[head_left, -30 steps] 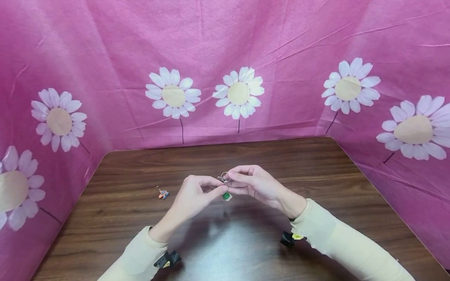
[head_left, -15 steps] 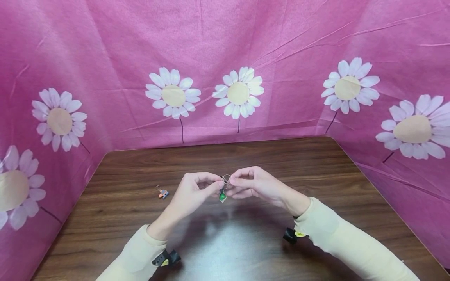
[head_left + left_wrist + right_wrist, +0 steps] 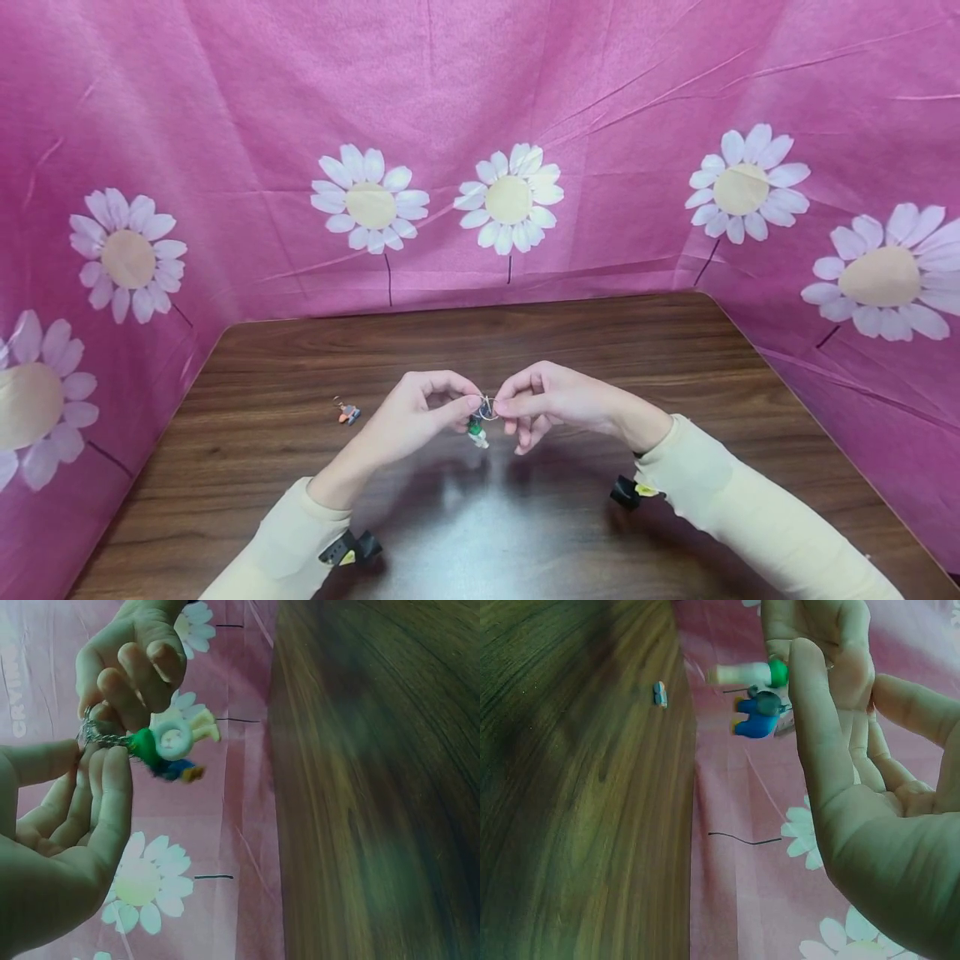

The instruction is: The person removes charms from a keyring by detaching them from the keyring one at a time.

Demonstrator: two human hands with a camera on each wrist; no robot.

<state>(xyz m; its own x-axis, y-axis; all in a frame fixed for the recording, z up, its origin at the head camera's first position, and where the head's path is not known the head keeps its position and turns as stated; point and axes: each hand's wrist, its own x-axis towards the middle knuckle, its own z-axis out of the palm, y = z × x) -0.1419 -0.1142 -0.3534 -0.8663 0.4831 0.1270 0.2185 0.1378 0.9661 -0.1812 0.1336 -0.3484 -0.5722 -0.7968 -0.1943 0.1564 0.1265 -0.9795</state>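
Count: 2 hands, left hand (image 3: 411, 414) and right hand (image 3: 558, 400); 1 key ring (image 3: 486, 407) with 1 green-and-white charm (image 3: 476, 432); 1 small orange-and-blue charm (image 3: 347, 412); 1 wooden table (image 3: 480, 350).

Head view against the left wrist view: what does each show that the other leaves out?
Only the head view shows the whole table, the small orange charm lying apart to the left, both sleeves, and the two hands meeting above the table.

Only the left wrist view shows the short chain close up and the green and white figure's round white face.

Both show the left hand and right hand pinching the key ring, the figure hanging under it, and the pink daisy cloth.
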